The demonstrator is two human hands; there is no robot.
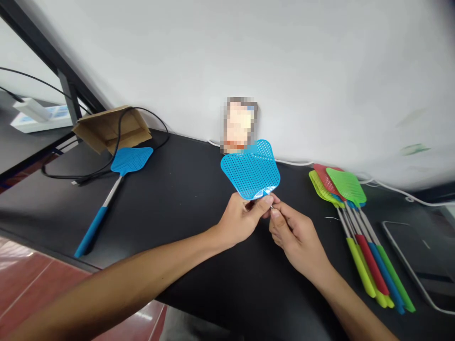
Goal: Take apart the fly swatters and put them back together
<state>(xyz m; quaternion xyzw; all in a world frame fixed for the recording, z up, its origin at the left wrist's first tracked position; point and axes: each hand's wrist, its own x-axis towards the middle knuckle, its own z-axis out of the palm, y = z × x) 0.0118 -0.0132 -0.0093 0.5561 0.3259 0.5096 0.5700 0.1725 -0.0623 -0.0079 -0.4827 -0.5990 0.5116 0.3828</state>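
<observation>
Holding one blue swatter (pixel 250 173), two hands (pixel 243 218) (pixel 296 237), one cardboard box (pixel 138 130)

I've got a cardboard box (pixel 101 129) on my left, black cable (pixel 60 178) looping across it, white power strip (pixel 53 122) further left, dark-screened device (pixel 419 255) far right.

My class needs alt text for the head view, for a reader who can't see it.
A person's left hand and right hand grip a blue swatter just below its perforated head, above a black table. To the left, a second blue swatter lies by a cardboard box; to the right, coloured swatters lie beside a dark device.
</observation>
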